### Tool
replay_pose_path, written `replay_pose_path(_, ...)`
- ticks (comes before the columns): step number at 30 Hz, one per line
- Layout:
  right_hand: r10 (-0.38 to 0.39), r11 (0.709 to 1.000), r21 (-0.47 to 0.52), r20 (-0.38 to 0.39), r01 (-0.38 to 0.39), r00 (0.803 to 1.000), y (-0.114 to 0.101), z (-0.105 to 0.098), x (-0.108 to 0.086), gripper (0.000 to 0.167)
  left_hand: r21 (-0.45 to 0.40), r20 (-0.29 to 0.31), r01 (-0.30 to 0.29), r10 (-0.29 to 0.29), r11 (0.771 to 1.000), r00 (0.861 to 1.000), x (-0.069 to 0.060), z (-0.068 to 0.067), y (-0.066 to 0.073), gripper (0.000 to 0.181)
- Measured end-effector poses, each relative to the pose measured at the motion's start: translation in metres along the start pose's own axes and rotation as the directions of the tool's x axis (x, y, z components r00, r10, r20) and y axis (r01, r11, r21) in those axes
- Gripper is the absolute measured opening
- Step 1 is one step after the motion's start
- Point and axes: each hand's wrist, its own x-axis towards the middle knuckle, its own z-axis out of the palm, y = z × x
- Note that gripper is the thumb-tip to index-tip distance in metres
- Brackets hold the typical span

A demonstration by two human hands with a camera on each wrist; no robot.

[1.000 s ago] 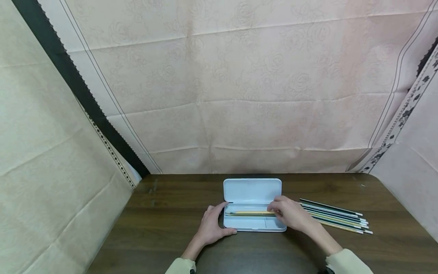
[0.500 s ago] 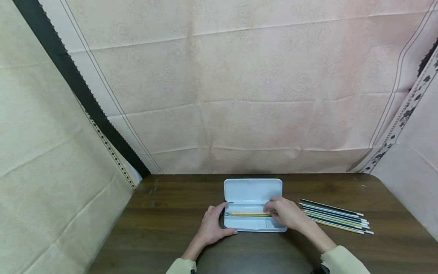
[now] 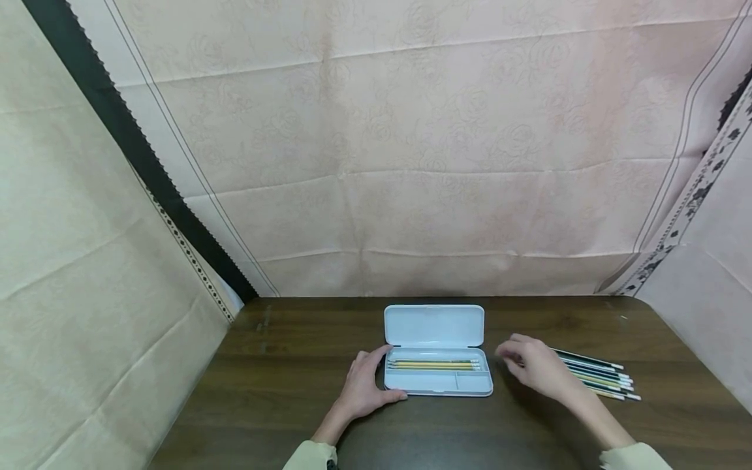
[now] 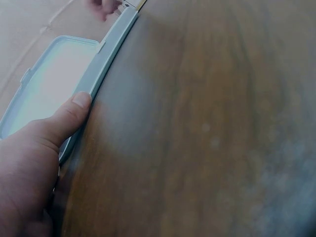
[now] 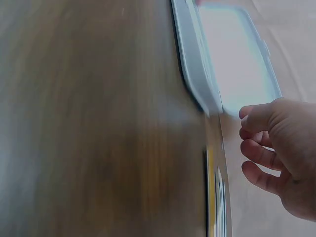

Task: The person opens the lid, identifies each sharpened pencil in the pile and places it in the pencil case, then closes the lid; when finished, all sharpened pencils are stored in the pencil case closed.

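Note:
On the table lies a light-blue pencil case (image 3: 435,326), its lid raised at the back. Several pencils (image 3: 431,367), yellow ones among them, rest in its long compartment. My left hand (image 3: 363,390) holds the case by its left end; the left wrist view has the thumb (image 4: 74,111) against the front wall. My right hand (image 3: 537,369) is in the air to the right of the case, over the near ends of a pencil pile. Its fingers are loosely bent, and in the right wrist view nothing shows between the fingertips (image 5: 251,118).
The loose pencils (image 3: 611,378), dark, green and yellow with white ends, lie side by side right of the case, partly hidden by the right hand. The brown wooden table (image 3: 435,434) meets a pale cloth (image 3: 446,215) at its back and sides.
My right hand has left the case and moved right to the pencil pile. The pencils it was touching lie in the compartment. The left hand stays in place.

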Motion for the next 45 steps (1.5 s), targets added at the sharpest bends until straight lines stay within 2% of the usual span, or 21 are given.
replay_pose_path(6,-0.072,0.996,-0.061,-0.138,0.064,0.988,0.030,-0.020,-0.033,0.029,-0.002,0.001,0.002,-0.002,1.000,1.000,0.001,-0.002,0.000,0.095)
replay_pose_path(9,-0.081,0.993,-0.102,-0.179,0.063,0.981,0.042,-0.027,-0.049,0.032,-0.001,0.002,0.000,0.000,1.000,1.000,0.001,-0.002,0.000,0.095)
replay_pose_path(16,0.052,0.989,-0.131,-0.117,-0.067,0.992,0.059,-0.045,-0.081,0.032,-0.004,0.009,-0.001,0.001,1.000,1.000,0.001,-0.002,0.003,0.094)
replay_pose_path(22,0.078,0.981,-0.164,-0.137,-0.100,0.988,0.071,-0.053,-0.099,0.037,-0.007,0.010,0.004,-0.003,1.000,1.000,0.000,-0.002,0.003,0.094)
replay_pose_path(28,0.124,0.974,-0.174,-0.113,-0.142,0.986,0.079,-0.056,-0.109,0.034,-0.009,0.010,0.002,-0.002,1.000,1.000,0.000,-0.002,0.003,0.095)
replay_pose_path(37,0.136,0.975,-0.166,-0.096,-0.151,0.986,0.083,-0.056,-0.112,0.035,-0.010,0.011,0.003,-0.003,1.000,1.000,0.000,-0.002,0.003,0.095)
replay_pose_path(45,0.087,0.979,-0.174,-0.098,-0.103,0.991,0.087,-0.055,-0.109,0.037,-0.010,0.008,0.003,-0.003,1.000,1.000,-0.001,-0.002,0.003,0.095)
